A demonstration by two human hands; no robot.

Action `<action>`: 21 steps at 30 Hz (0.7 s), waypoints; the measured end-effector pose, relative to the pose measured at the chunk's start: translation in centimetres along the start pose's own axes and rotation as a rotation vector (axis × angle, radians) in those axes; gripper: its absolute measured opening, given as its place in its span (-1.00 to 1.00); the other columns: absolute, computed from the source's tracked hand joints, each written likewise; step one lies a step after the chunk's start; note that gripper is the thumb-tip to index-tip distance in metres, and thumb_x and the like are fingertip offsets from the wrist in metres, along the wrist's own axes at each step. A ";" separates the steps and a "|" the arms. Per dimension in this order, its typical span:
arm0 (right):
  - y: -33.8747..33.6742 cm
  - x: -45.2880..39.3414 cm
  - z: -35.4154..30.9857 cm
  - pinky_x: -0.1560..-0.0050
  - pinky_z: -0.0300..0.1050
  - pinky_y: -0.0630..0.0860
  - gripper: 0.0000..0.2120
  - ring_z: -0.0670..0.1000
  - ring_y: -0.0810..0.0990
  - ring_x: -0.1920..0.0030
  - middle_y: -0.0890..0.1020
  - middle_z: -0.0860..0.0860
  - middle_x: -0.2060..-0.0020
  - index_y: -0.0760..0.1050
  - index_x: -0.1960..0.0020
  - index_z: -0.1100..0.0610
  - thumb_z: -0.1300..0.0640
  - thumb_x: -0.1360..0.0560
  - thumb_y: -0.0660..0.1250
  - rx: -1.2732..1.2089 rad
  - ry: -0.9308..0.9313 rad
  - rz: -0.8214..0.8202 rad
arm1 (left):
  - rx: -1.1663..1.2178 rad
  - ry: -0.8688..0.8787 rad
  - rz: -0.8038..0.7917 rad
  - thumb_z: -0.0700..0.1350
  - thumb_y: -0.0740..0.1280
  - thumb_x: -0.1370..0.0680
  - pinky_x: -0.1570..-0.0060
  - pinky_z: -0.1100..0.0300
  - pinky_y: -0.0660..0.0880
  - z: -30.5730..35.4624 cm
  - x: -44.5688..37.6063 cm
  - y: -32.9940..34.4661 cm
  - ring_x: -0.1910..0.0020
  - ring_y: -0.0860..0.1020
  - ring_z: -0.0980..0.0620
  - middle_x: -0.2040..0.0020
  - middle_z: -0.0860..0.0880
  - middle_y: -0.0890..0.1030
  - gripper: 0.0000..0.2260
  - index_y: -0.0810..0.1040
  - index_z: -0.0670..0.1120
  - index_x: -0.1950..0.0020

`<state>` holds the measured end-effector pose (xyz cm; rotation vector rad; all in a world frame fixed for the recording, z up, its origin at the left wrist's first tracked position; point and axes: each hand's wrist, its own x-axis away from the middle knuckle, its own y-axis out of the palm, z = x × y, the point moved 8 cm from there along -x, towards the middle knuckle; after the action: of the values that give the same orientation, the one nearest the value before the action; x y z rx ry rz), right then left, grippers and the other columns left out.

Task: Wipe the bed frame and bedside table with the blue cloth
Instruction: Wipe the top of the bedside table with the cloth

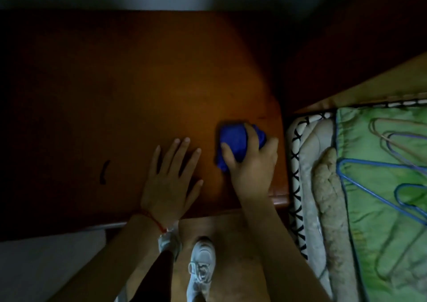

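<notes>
The wooden bedside table [143, 82] fills the middle of the view, its top brown and dim. A bunched blue cloth [233, 142] lies on its near right corner. My right hand [253, 163] presses down on the cloth and grips it. Flat on the tabletop just to the left rests my left hand [172, 176], fingers spread and holding nothing. The bed frame [360, 86] runs along the right as a tan wooden rail, with dark wood behind it.
A mattress [305, 163] with a black-and-white trimmed edge lies right of the table, under a green quilt [381, 186]. Several wire hangers [379, 165] rest on the quilt. A small dark mark [104, 172] shows on the tabletop. My grey shoes [201, 269] stand on the floor below.
</notes>
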<state>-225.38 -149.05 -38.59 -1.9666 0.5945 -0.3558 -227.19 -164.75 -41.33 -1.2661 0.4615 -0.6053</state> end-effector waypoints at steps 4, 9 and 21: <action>0.1 -0.3 0.1 0.00 0.07 0.41 -0.43 0.25 0.45 0.06 0.43 0.26 -0.07 0.32 -0.33 0.11 -0.17 -0.43 0.30 0.003 0.015 0.002 | 0.024 0.018 0.054 0.08 0.11 -0.55 -0.34 -0.22 0.06 0.2 0.0 -0.4 -0.40 0.21 -0.20 -0.41 -0.28 0.33 -0.51 0.29 -0.14 -0.41; -1.0 7.7 2.0 0.09 0.06 0.46 -0.42 0.25 0.49 0.10 0.47 0.27 0.00 0.33 -0.30 0.11 -0.22 -0.42 0.20 0.047 -0.029 -0.038 | 0.010 0.016 0.060 0.08 0.11 -0.56 -0.35 -0.18 0.03 0.3 0.2 -0.4 -0.40 0.20 -0.19 -0.41 -0.28 0.33 -0.50 0.35 -0.18 -0.40; 0.3 9.9 -0.3 0.08 0.03 0.44 -0.45 0.18 0.46 0.10 0.46 0.23 0.02 0.34 -0.29 0.12 -0.21 -0.44 0.19 0.022 -0.133 -0.041 | 0.007 -0.027 0.089 0.09 0.08 -0.56 -0.35 -0.15 0.09 -0.1 3.4 -0.5 -0.40 0.25 -0.19 -0.41 -0.24 0.35 -0.49 0.36 -0.19 -0.40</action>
<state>-217.35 -154.80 -38.78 -1.9661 0.4637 -0.2540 -224.77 -167.19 -40.82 -1.2389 0.4902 -0.5133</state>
